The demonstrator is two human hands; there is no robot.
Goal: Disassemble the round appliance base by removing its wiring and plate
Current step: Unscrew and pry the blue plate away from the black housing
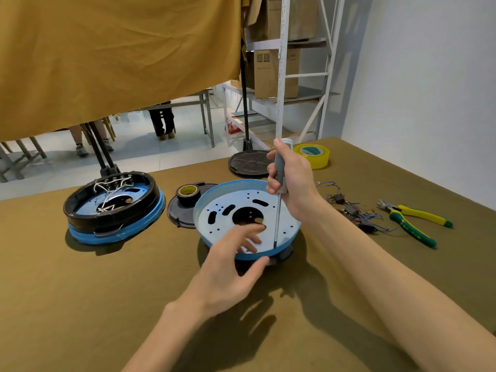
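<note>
Two fingers (pixel 252 238) inside blue base (pixel 214 194), thumb outside rim

At centre frame a round light-blue metal plate (pixel 248 216) is patterned with black slots, small dots and a dark central hole, and a grey-handled, silver-shafted screwdriver (pixel 279 194) stands over it. At left, a round black-and-blue plastic appliance base (pixel 114 208) carries white wires (pixel 107 190). At right lie yellow-and-green-handled pliers (pixel 414 220) and a translucent yellow tape roll (pixel 312 155) on the olive-brown tablecloth (pixel 80 304).

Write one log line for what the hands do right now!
right hand: holds screwdriver upright, tip in blue plate | left hand: steadies plate rim
</note>
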